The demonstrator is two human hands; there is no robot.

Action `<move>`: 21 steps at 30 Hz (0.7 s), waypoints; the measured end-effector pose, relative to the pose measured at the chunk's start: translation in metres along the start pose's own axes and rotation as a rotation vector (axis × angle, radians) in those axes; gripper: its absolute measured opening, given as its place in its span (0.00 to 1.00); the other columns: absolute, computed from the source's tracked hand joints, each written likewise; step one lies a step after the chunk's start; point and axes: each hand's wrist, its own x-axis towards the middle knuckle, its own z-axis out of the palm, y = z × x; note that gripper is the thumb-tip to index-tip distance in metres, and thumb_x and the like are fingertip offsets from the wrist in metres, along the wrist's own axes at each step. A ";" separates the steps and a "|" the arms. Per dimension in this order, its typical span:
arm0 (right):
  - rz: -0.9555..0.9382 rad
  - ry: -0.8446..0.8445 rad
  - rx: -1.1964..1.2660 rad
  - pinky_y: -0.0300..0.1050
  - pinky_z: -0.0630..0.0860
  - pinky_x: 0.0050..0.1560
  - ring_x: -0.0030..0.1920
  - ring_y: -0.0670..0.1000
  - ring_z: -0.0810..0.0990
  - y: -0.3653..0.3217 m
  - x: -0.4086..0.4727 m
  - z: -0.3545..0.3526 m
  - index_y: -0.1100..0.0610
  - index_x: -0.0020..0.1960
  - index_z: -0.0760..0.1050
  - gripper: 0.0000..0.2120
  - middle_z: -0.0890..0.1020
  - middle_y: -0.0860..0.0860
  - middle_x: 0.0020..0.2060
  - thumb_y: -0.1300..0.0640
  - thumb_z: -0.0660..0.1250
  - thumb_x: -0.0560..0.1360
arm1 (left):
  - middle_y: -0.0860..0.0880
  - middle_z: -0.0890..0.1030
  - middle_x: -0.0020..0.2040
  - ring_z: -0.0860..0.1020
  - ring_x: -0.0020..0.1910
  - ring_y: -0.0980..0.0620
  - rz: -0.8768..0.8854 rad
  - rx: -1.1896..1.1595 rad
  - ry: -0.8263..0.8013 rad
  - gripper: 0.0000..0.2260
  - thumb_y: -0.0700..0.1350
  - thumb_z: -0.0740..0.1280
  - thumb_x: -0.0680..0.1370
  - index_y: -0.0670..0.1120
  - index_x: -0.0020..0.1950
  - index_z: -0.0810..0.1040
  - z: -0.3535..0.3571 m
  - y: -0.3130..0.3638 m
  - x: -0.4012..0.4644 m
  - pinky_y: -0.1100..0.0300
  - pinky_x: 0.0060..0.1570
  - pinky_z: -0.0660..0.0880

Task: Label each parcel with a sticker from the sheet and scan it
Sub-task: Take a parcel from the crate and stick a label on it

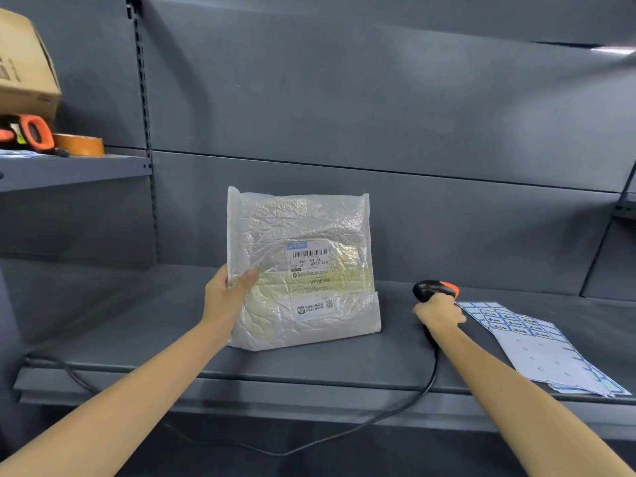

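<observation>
While the parcel (303, 270), a crinkled pale plastic mailer, stands tilted back on its lower edge on the grey shelf (137, 304), your left hand (225, 297) grips its left edge, thumb across the front. A barcode label (308, 258) faces you on the upper front. Your right hand (438, 313) is wrapped round the handle of the black and orange scanner (434, 290), just right of the parcel's lower right corner but not touching it. The scanner's cable (395, 407) drops over the shelf's front edge. The sticker sheet (537, 346) lies flat to the right, its near corner overhanging that edge. Open shelf extends left of the parcel. On the upper left shelf: cardboard box (24, 63), tape roll (79, 144).
</observation>
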 end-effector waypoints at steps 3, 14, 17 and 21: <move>-0.058 0.010 0.291 0.49 0.70 0.53 0.61 0.63 0.70 -0.010 -0.025 -0.013 0.71 0.68 0.61 0.29 0.68 0.66 0.63 0.59 0.67 0.73 | 0.52 0.83 0.47 0.81 0.44 0.55 -0.003 -0.005 -0.012 0.09 0.45 0.70 0.76 0.48 0.56 0.78 0.003 0.001 -0.001 0.63 0.40 0.77; -0.545 -0.495 0.916 0.38 0.70 0.27 0.25 0.47 0.70 0.010 -0.188 -0.007 0.46 0.42 0.72 0.07 0.76 0.48 0.28 0.49 0.68 0.66 | 0.51 0.81 0.47 0.80 0.45 0.54 -0.010 0.018 0.001 0.06 0.45 0.66 0.79 0.47 0.54 0.77 0.022 -0.005 -0.014 0.62 0.42 0.76; -0.540 -0.539 0.920 0.38 0.70 0.28 0.25 0.48 0.70 0.010 -0.197 -0.002 0.51 0.46 0.71 0.09 0.75 0.49 0.28 0.52 0.68 0.68 | 0.52 0.81 0.47 0.80 0.46 0.54 -0.007 0.011 0.001 0.05 0.45 0.66 0.78 0.47 0.53 0.76 0.024 -0.004 -0.015 0.62 0.42 0.76; -0.523 -0.556 0.958 0.38 0.71 0.28 0.25 0.48 0.70 0.006 -0.197 -0.003 0.55 0.49 0.73 0.10 0.75 0.50 0.29 0.54 0.68 0.70 | 0.51 0.81 0.48 0.81 0.46 0.53 -0.021 -0.002 -0.007 0.05 0.44 0.66 0.78 0.48 0.54 0.76 0.025 -0.003 -0.017 0.60 0.44 0.78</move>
